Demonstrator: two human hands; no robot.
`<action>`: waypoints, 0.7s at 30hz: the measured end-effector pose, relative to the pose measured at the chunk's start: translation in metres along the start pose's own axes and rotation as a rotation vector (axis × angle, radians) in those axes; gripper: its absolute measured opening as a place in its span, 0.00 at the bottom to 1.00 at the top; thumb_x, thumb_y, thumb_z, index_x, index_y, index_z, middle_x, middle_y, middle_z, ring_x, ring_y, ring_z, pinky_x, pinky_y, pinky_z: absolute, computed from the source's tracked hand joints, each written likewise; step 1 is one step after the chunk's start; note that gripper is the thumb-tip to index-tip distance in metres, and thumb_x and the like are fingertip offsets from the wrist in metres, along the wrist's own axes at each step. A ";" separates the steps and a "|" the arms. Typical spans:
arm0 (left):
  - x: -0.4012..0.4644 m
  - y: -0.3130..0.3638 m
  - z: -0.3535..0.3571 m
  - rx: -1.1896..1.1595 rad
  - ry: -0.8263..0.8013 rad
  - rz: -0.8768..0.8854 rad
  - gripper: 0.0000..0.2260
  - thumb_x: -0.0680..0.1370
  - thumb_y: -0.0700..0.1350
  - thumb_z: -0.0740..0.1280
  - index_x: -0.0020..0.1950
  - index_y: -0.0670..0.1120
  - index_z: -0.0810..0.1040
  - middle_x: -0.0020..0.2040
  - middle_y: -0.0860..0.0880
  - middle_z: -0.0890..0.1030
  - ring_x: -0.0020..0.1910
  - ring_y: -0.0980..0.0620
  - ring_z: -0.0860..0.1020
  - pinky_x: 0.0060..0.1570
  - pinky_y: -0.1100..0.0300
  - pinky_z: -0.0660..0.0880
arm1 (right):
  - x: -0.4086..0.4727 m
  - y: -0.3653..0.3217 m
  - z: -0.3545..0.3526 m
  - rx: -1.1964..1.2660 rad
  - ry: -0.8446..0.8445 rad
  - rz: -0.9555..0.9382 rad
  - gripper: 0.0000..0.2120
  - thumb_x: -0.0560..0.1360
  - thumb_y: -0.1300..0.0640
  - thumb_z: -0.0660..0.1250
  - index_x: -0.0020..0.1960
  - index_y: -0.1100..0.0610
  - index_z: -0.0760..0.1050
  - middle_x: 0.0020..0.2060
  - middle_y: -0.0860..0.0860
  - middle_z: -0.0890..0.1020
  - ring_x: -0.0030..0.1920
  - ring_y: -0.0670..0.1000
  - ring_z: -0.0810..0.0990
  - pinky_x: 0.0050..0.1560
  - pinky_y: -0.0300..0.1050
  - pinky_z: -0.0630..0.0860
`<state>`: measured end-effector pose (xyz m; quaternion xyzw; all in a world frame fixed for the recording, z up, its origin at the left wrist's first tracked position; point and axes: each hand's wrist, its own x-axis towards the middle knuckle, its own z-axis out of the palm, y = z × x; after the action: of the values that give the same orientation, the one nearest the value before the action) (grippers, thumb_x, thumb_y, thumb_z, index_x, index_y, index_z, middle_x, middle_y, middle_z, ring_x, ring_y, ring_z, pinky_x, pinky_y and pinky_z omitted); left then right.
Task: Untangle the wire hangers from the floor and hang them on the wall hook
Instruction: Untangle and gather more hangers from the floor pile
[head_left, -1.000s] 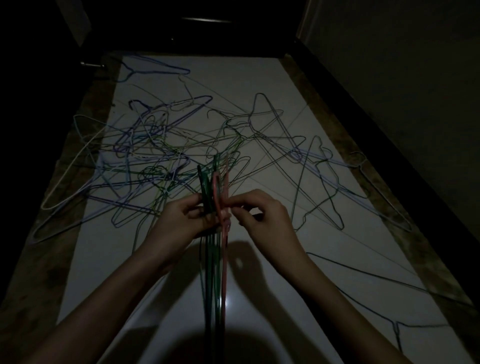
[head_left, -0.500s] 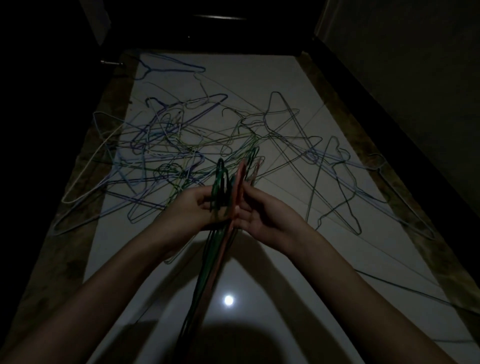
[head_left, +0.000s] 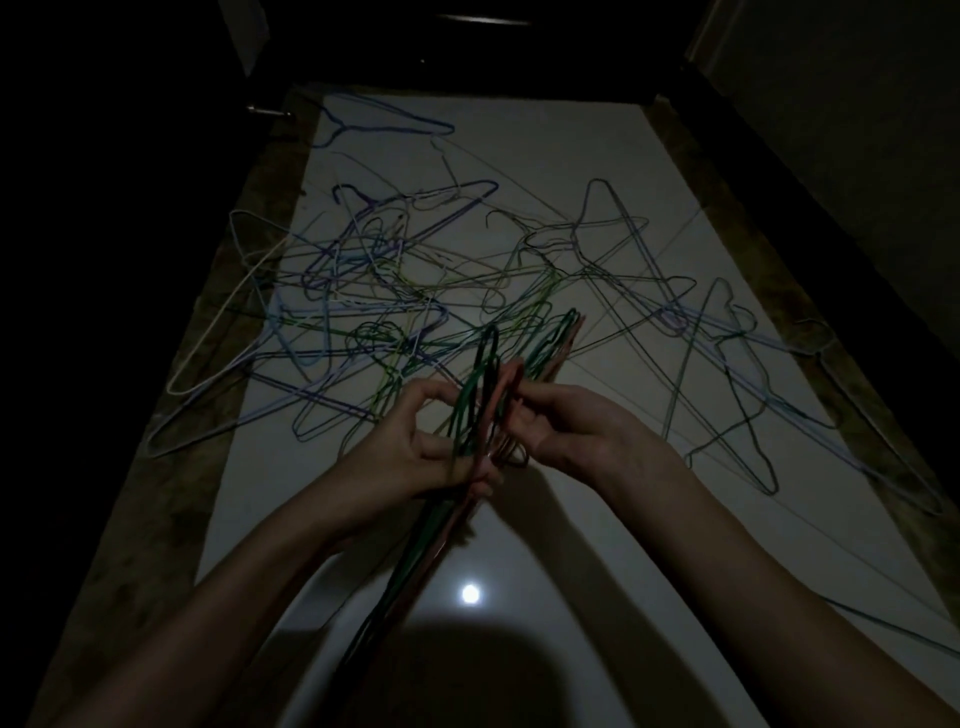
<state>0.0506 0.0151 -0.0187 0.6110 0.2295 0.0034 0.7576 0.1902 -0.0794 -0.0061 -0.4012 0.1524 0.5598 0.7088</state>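
Both hands meet over the near half of the pale glossy floor. My left hand has its fingers curled round a bundle of thin green and pink wire hangers, gripping them near their necks. My right hand pinches the pink wire at the top of that bundle with thumb and fingertips. The bundle's long wires run down toward me between my forearms, and its hooks stick up above the fingers. A small round spot of reflected light sits on the floor just below the hands.

Beyond the hands, a tangled heap of blue, purple, green and white wire hangers lies across the middle of the floor, spilling over the left edge onto the dark mottled border strip. One blue wire hanger lies apart near the far left corner. I cannot see a wall hook in this dim view.
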 end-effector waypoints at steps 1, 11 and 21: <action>-0.001 0.000 -0.003 0.021 -0.013 -0.018 0.26 0.67 0.38 0.71 0.62 0.43 0.68 0.44 0.41 0.84 0.44 0.44 0.83 0.44 0.57 0.80 | 0.001 0.000 0.002 0.014 0.014 0.002 0.24 0.77 0.70 0.56 0.24 0.69 0.77 0.25 0.58 0.80 0.24 0.51 0.81 0.26 0.43 0.78; -0.017 0.061 -0.024 0.172 -0.010 -0.103 0.09 0.70 0.40 0.71 0.50 0.45 0.79 0.45 0.47 0.85 0.46 0.49 0.83 0.48 0.61 0.78 | -0.017 -0.021 0.066 0.117 0.033 0.011 0.11 0.77 0.70 0.56 0.40 0.68 0.74 0.27 0.59 0.81 0.25 0.51 0.81 0.27 0.45 0.78; -0.105 0.250 -0.009 0.149 0.056 -0.167 0.06 0.70 0.37 0.71 0.46 0.43 0.80 0.38 0.46 0.84 0.39 0.51 0.82 0.45 0.61 0.80 | -0.164 -0.103 0.211 0.194 0.112 0.062 0.10 0.78 0.70 0.55 0.41 0.69 0.72 0.37 0.61 0.78 0.59 0.53 0.76 0.41 0.44 0.75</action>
<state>0.0226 0.0570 0.2483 0.6441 0.3004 -0.0596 0.7010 0.1816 -0.0390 0.2771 -0.3567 0.2576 0.5406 0.7170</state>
